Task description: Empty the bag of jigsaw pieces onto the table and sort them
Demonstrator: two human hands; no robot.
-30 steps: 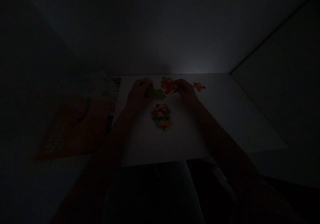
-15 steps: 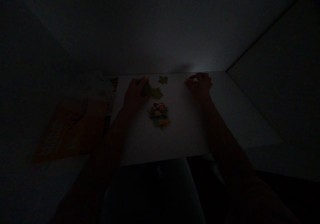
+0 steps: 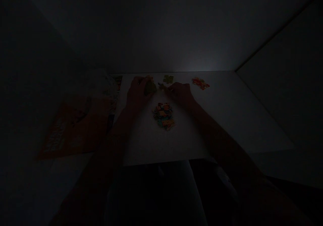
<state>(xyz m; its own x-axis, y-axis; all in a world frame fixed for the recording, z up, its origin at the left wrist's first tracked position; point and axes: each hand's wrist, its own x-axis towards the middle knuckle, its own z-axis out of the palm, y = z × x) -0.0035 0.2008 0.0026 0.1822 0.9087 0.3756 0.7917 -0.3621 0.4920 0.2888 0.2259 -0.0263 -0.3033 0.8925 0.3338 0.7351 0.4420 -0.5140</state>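
The scene is very dark. My left hand (image 3: 137,90) curls around some green puzzle pieces (image 3: 150,87) near the back of the white table, with an orange-toned piece (image 3: 149,78) showing beyond its fingers. To the right of these, my right hand (image 3: 180,92) pinches a small puzzle piece (image 3: 161,85) just off the green ones; whether it touches the table I cannot tell. Behind it lies a single green jigsaw piece (image 3: 168,79). A heap of mixed puzzle pieces (image 3: 164,115) sits nearer to me, between my forearms. A red and orange group of pieces (image 3: 200,83) lies at the back right.
The white table (image 3: 161,148) meets a pale wall (image 3: 161,34) at the back and another wall on the right. An orange package with white lettering (image 3: 75,125) lies on the left, with clear crumpled plastic (image 3: 97,81) behind it.
My right hand has moved left from the red pieces, which now lie uncovered, to beside my left hand. It has taken hold of a small piece there. My left hand has stayed nearly still.
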